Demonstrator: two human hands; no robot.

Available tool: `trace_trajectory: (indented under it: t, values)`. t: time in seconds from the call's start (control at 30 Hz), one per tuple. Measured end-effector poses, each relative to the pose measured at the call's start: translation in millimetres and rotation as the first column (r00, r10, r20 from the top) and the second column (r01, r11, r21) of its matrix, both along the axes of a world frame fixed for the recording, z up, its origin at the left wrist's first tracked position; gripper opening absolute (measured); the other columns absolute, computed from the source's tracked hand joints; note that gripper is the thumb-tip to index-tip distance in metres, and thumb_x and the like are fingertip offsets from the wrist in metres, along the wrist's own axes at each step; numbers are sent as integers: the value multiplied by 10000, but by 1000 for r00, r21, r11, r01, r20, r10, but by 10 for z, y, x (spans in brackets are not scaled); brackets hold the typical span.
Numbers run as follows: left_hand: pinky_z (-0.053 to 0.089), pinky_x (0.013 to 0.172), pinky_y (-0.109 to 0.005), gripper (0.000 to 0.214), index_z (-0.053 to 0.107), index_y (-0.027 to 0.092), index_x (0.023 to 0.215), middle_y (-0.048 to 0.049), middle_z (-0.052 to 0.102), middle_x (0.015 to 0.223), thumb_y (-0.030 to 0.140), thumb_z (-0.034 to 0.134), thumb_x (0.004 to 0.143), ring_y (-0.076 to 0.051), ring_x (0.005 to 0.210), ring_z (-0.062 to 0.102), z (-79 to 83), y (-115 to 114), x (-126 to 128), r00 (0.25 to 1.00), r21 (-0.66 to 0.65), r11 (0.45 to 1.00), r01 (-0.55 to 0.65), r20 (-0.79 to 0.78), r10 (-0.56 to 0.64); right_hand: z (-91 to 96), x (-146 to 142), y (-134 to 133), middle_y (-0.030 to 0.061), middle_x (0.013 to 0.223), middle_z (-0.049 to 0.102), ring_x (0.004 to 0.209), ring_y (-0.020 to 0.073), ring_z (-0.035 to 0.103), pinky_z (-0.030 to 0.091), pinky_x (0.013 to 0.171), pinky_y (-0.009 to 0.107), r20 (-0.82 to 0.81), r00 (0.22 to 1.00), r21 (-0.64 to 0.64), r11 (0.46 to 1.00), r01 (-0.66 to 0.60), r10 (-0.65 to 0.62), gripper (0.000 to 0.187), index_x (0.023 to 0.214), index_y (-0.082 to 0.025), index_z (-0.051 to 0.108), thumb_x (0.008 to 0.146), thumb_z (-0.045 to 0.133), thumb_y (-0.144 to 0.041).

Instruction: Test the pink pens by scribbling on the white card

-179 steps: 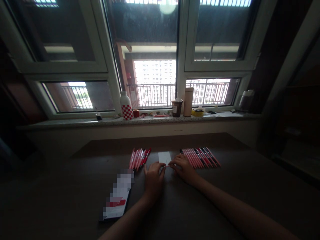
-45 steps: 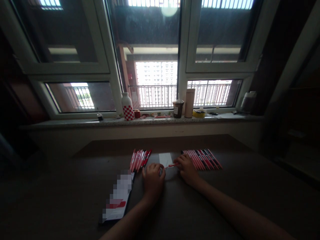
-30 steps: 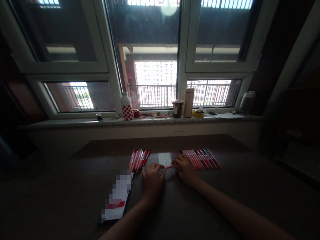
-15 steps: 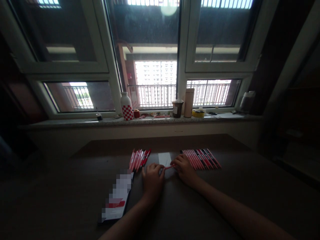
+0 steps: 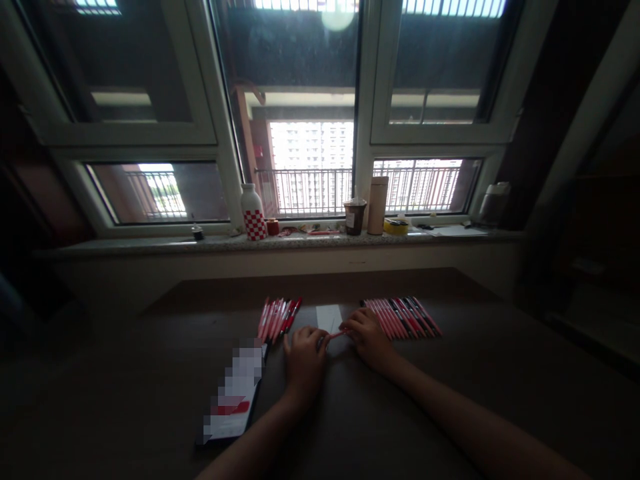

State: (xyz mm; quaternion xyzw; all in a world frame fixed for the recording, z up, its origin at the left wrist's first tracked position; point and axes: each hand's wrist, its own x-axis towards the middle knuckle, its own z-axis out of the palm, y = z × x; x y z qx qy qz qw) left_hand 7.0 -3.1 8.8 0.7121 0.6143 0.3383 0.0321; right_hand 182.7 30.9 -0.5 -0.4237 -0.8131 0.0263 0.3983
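Note:
Between my hands a thin pink pen (image 5: 337,335) lies nearly level, one end in each hand. My left hand (image 5: 306,360) is closed on its left end, and my right hand (image 5: 369,333) pinches its right end. Just beyond the pen is a small white paper (image 5: 329,316) on the table. To the left of my left hand lies a group of pink, red and black pens (image 5: 278,319). A longer row of similar pens (image 5: 404,317) spreads out beside my right hand.
A phone-like flat object (image 5: 234,393), its face blurred out, lies left of my left forearm on the dark table (image 5: 450,413). Beyond the table, the windowsill (image 5: 215,245) holds a checkered bottle (image 5: 254,213), a drink cup (image 5: 355,217), a tan flask (image 5: 377,205) and yellow tape (image 5: 396,227).
My hands and the pen between them are almost unmoved. The pens on the table lie as before.

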Motion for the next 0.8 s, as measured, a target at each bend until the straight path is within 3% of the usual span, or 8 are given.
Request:
trace_trajectory:
  t: [0.8]
  values:
    - [216,1016,-456,188,661,271,913,-27,645,1018,361,513,843,-224,1059,504,-18,9,-4,999,-18,1000,19,37,-18,-8,17,18,42,914,647,992,230,464,356,882,390,-12,1000,-36,999,-27,26,166,932,-242,675,860,559,-148]
